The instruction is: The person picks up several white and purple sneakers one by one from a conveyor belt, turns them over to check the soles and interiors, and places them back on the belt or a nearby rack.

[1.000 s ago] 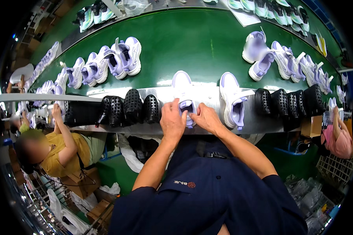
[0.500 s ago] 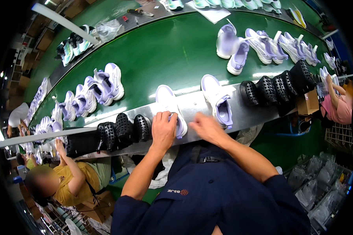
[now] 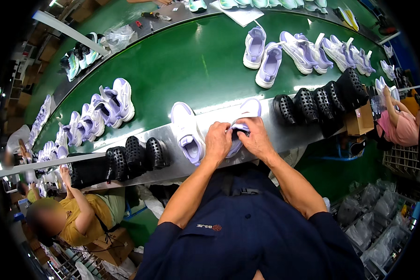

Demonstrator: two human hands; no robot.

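Observation:
A white and lilac sneaker [image 3: 251, 108] sits on the metal ledge in front of me, toe pointing away. My left hand [image 3: 218, 141] pinches its collar opening from the left. From the right, my right hand [image 3: 256, 138] grips the same opening around the tongue, fingers curled. Most of that shoe's middle is hidden behind my fingers. Just left of my left hand stands a matching sneaker [image 3: 184, 122], untouched, its opening facing me.
Black studded pieces line the metal ledge [image 3: 287, 135] on both sides. Beyond it, a green surface [image 3: 186, 60] carries rows of lilac sneakers left and right. A person in yellow [image 3: 95, 212] is at the left, another in pink [image 3: 399, 126] at the right. Crates of plastic bags [image 3: 368, 224] stand lower right.
My left hand has left the left sneaker and moved right to the other one. My right hand, earlier blurred between the two shoes, now holds the right sneaker, which has shifted nearer me.

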